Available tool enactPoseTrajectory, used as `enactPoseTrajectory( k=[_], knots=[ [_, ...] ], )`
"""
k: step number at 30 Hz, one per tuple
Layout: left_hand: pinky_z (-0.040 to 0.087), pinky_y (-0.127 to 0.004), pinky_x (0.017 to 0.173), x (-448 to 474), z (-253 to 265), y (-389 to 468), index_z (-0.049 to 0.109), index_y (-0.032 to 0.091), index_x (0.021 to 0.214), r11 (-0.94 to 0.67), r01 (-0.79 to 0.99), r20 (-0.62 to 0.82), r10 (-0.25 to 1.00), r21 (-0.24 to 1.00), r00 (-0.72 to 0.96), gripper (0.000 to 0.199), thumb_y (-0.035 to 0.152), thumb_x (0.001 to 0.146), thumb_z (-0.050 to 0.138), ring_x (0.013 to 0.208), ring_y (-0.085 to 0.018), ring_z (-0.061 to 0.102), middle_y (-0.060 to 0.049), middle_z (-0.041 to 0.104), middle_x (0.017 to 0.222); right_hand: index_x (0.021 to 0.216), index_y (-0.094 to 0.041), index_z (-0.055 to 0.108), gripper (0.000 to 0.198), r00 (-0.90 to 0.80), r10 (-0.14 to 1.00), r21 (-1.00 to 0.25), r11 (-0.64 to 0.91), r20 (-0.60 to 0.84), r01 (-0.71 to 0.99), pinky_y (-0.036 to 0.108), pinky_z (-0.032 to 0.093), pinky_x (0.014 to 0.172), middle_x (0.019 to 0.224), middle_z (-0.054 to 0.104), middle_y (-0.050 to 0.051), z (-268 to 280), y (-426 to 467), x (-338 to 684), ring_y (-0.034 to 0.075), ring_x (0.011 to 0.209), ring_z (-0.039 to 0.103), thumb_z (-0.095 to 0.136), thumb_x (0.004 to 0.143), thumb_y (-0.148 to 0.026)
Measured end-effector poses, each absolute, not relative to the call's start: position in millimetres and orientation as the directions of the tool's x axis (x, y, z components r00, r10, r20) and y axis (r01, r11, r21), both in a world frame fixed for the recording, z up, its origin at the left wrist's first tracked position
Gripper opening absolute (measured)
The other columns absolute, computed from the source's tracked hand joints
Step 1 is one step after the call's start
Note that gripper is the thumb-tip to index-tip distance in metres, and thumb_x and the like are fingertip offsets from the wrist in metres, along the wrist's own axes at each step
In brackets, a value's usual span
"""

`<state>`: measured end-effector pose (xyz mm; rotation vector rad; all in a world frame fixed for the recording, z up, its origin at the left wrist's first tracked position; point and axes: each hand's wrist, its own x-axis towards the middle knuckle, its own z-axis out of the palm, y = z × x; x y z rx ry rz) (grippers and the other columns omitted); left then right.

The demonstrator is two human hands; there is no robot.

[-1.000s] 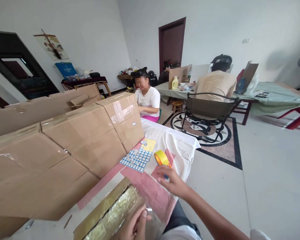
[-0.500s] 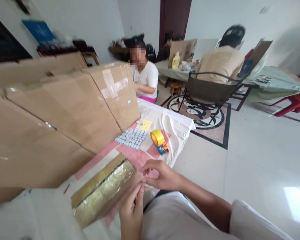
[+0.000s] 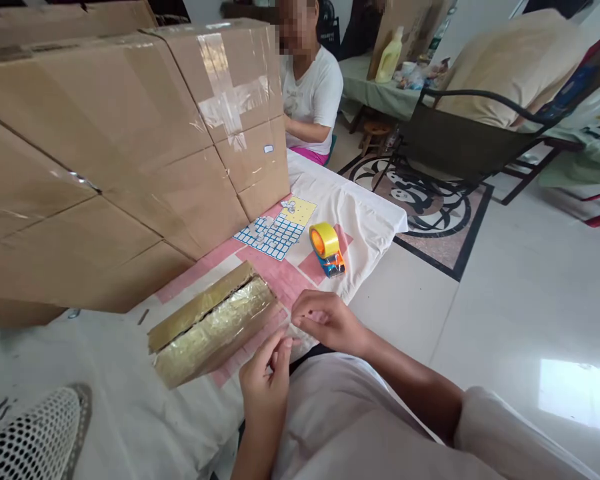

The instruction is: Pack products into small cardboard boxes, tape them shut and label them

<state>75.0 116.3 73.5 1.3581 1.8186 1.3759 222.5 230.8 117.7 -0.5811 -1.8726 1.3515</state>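
My left hand [image 3: 266,372] is raised near my lap, thumb and fingertips pinched together. Facing it, a little higher and to the right, my right hand [image 3: 327,321] is curled with thumb and index fingertip close together. Whatever the fingers hold is too small or too clear to make out. Just left of my hands lies a long cardboard piece [image 3: 215,330] with shiny tape over it and a dark slit along its length. Beyond my right hand sits a yellow tape roll in a dispenser [image 3: 326,241]. Behind that lies a sheet of blue-bordered labels [image 3: 275,243].
Large taped cardboard boxes [image 3: 130,140] wall off the left; one bears a small label [image 3: 269,149]. A yellow sheet [image 3: 303,210] adjoins the labels. A white perforated object [image 3: 35,437] stands at lower left. One person [image 3: 313,90] sits behind the boxes, another in a dark chair [image 3: 460,143].
My view has tilted down, so the table things sit higher in the picture and the white perforated object has come into sight. Both hands keep nearly the same pinched pose.
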Motion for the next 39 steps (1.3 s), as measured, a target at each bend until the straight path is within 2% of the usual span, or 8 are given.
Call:
enactPoseTrajectory(
  k=[4, 8, 12, 15, 19, 26, 34, 39],
  knots=[
    [0.056, -0.023, 0.057, 80, 80, 116, 0.078, 0.017, 0.097, 0.077, 0.318, 0.119, 0.825, 0.945, -0.553, 0.030, 0.044, 0.086, 0.069, 0.061, -0.016, 0.068, -0.005, 0.075, 0.072, 0.097, -0.022, 0.072, 0.014, -0.614, 0.548, -0.752, 0.649, 0.568, -0.117, 0.038, 0.049, 0.087, 0.091, 0.075, 0.007, 116, 225, 219, 0.019, 0.088, 0.068, 0.060, 0.100, -0.027],
    [0.052, -0.023, 0.053, 70, 88, 104, 0.069, 0.017, 0.118, 0.079, 0.213, 0.096, 0.706, 0.974, -0.702, 0.042, 0.042, 0.084, 0.072, 0.050, -0.012, 0.059, 0.004, 0.066, 0.061, 0.100, -0.024, 0.072, 0.012, -0.534, 0.514, -0.695, 0.687, 0.671, -0.212, 0.042, 0.050, 0.087, 0.089, 0.075, 0.006, 118, 224, 215, 0.022, 0.089, 0.069, 0.060, 0.099, -0.028],
    [0.055, -0.032, 0.071, 26, 95, 98, 0.072, 0.019, 0.102, 0.119, 0.544, 0.437, 0.467, 0.831, -0.769, 0.030, 0.044, 0.090, 0.064, 0.069, -0.018, 0.067, -0.004, 0.074, 0.080, 0.088, -0.024, 0.073, 0.017, -0.476, 0.662, -0.812, 0.522, 0.579, -0.262, 0.046, 0.050, 0.094, 0.088, 0.072, 0.006, 135, 240, 210, 0.021, 0.091, 0.066, 0.064, 0.098, -0.034],
    [0.035, -0.060, 0.113, -7, 99, 109, 0.051, 0.020, 0.145, 0.251, 0.834, 0.507, 0.696, 0.492, -0.508, 0.064, 0.051, 0.090, 0.062, 0.116, -0.034, 0.065, -0.015, 0.072, 0.125, 0.078, -0.022, 0.073, 0.030, -0.587, 0.662, -0.876, 0.438, 0.466, -0.201, 0.046, 0.046, 0.101, 0.107, 0.069, 0.008, 142, 268, 190, 0.024, 0.109, 0.063, 0.069, 0.093, -0.049],
    [0.022, -0.066, 0.120, -15, 97, 131, 0.001, 0.011, 0.162, 0.097, 0.914, 0.402, 0.876, 0.394, -0.267, 0.095, 0.058, 0.095, 0.051, 0.142, -0.037, 0.046, -0.024, 0.051, 0.151, 0.073, -0.019, 0.074, 0.034, -0.720, 0.594, -0.883, 0.466, 0.357, -0.054, 0.048, 0.037, 0.110, 0.119, 0.065, 0.008, 124, 311, 142, 0.026, 0.122, 0.058, 0.075, 0.087, -0.050],
    [0.033, -0.049, 0.119, 15, 75, 144, 0.057, 0.019, 0.139, -0.097, 0.982, 0.534, 0.846, 0.162, -0.004, 0.044, 0.037, 0.099, 0.053, 0.134, -0.028, 0.057, -0.011, 0.062, 0.142, 0.076, -0.016, 0.074, 0.013, -0.749, 0.607, -0.785, 0.587, 0.266, 0.198, 0.051, 0.030, 0.112, 0.127, 0.059, 0.011, 83, 334, 105, 0.031, 0.128, 0.049, 0.081, 0.080, -0.025],
    [0.042, -0.042, 0.108, 13, 58, 143, 0.056, 0.016, 0.140, -0.051, 0.998, 0.585, 0.811, 0.038, 0.019, 0.047, 0.034, 0.096, 0.058, 0.128, -0.028, 0.062, -0.010, 0.065, 0.140, 0.080, -0.015, 0.067, 0.023, -0.713, 0.656, -0.601, 0.682, 0.250, 0.417, 0.059, 0.044, 0.101, 0.138, 0.043, 0.016, 84, 313, 95, 0.039, 0.132, 0.036, 0.082, 0.077, -0.032],
    [0.042, -0.041, 0.107, 16, 58, 142, 0.054, 0.019, 0.142, -0.057, 0.998, 0.585, 0.810, 0.012, 0.039, 0.049, 0.032, 0.095, 0.058, 0.128, -0.027, 0.062, -0.008, 0.065, 0.139, 0.115, -0.012, 0.061, 0.071, -0.564, 0.794, -0.401, 0.604, 0.228, 0.688, 0.066, 0.047, 0.095, 0.133, 0.046, 0.023, 89, 380, 95, 0.042, 0.126, 0.041, 0.085, 0.069, -0.059]
  ],
)
